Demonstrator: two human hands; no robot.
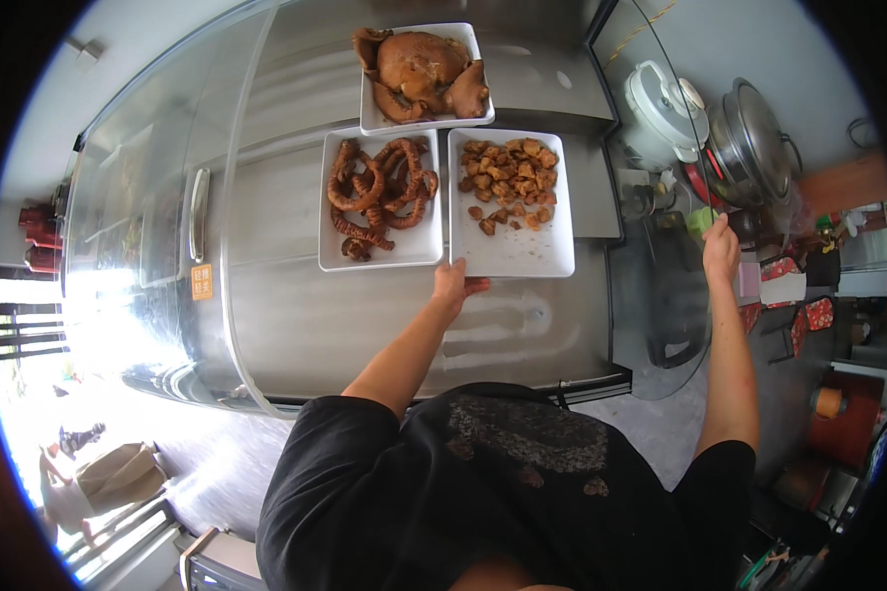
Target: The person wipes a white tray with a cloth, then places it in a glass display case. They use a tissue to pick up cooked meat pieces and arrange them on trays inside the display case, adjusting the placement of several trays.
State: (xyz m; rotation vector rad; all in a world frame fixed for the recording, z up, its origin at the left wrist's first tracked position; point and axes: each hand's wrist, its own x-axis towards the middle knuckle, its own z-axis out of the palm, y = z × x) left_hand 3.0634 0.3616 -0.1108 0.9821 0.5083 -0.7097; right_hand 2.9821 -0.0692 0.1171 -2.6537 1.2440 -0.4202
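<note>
My left hand (454,288) grips the front edge of a white tray (510,255) near its left corner, with the thumb at the rim. Browned chunks of cooked food (514,170) lie toward that tray's back. Just left is a second white tray (421,251) with coiled, ridged brown cooked meat (377,188). Behind both, a third white tray (429,127) bears a large glossy brown cooked pig's head (420,66). Off to the right, my right hand (721,247) is closed around the edge of a clear glass panel (661,318).
The trays stand on stepped stainless steel shelving (288,310) of a display case. At left is a glass door with a metal handle (200,214) and an orange sticker bearing writing (202,282). Beyond the right panel are a white pressure cooker (661,111) and lidded metal pot (761,140). A person (103,484) is lower left.
</note>
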